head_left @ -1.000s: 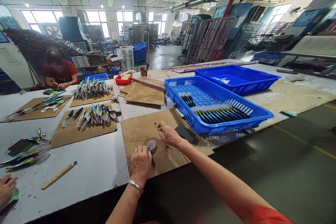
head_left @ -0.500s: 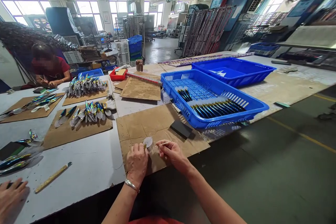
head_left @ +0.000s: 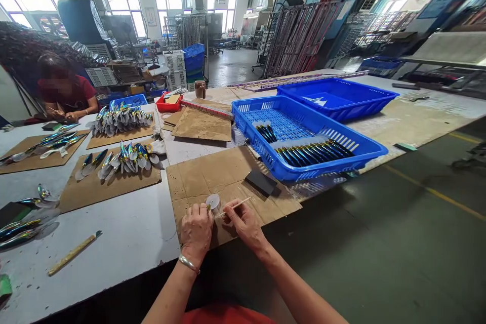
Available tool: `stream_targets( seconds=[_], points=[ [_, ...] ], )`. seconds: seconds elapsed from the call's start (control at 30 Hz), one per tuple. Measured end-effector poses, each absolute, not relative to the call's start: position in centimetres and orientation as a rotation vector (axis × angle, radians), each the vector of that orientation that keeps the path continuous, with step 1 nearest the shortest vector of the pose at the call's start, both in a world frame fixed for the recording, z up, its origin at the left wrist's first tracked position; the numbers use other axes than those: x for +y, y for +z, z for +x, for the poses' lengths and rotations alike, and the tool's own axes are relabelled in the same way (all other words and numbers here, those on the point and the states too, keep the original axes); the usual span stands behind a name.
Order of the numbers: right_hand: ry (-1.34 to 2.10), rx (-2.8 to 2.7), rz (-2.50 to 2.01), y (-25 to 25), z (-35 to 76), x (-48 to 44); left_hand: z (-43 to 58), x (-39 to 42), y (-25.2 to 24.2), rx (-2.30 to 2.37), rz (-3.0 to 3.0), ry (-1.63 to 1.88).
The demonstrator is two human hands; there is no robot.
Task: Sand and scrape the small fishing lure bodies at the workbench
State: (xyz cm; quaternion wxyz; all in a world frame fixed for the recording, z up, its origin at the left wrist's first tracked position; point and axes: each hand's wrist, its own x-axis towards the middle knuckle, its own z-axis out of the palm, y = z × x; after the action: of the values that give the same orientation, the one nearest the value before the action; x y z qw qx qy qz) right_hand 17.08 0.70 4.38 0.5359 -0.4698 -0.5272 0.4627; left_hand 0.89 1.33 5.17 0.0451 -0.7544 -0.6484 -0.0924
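My left hand (head_left: pixel 197 225), with a silver bangle at the wrist, is closed over a fishing lure whose pale round lip (head_left: pixel 213 201) sticks out past the fingers; the hand hides most of the body. Just right of it, my right hand (head_left: pixel 243 220) pinches a thin pale stick (head_left: pixel 241 203), one end towards the lure. Both hands are over a cardboard sheet (head_left: pixel 197 179) at the table's near edge. A dark block (head_left: pixel 260 183) lies on that sheet beyond my right hand.
A blue basket (head_left: pixel 245 126) holds rows of dark lures, with another blue crate (head_left: pixel 337 93) behind. Left are lures (head_left: pixel 131 157) on cardboard, a craft knife (head_left: pixel 74 254) and a green block (head_left: pixel 4 288). A person (head_left: pixel 66 91) sits at the far left.
My right hand has shifted slightly left, closer to the lure, and the stick now points more up and right. Another person's hand at the lower left has left the view.
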Motion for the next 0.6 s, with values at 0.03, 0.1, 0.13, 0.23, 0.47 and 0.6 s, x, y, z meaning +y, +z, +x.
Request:
stream_targets(
  seconds=[0.03,0.1,0.13,0.23,0.47,0.6],
  points=[
    [1.036,-1.309,-1.138,4.3,17.1,0.6,0.9,1.3,5.2,-1.975,-2.308,-0.287],
    [0.867,-1.465,-1.159,4.2,17.1,0.6,0.9,1.3,5.2,-1.967,-2.31,-0.295],
    [0.788,-1.552,-1.152,4.1,17.1,0.6,0.9,1.3,5.2,-1.965,-2.307,-0.299],
    [0.658,-1.748,-1.096,3.7,17.0,0.7,0.9,1.3,5.1,-1.963,-2.301,-0.318],
    [0.55,-1.639,-1.108,2.5,16.1,1.2,1.0,1.3,5.0,-1.958,-2.301,-0.336],
    [0.538,-1.651,-1.092,2.2,15.9,1.1,1.1,1.0,4.8,-1.911,-2.294,-0.291]
  ],
)
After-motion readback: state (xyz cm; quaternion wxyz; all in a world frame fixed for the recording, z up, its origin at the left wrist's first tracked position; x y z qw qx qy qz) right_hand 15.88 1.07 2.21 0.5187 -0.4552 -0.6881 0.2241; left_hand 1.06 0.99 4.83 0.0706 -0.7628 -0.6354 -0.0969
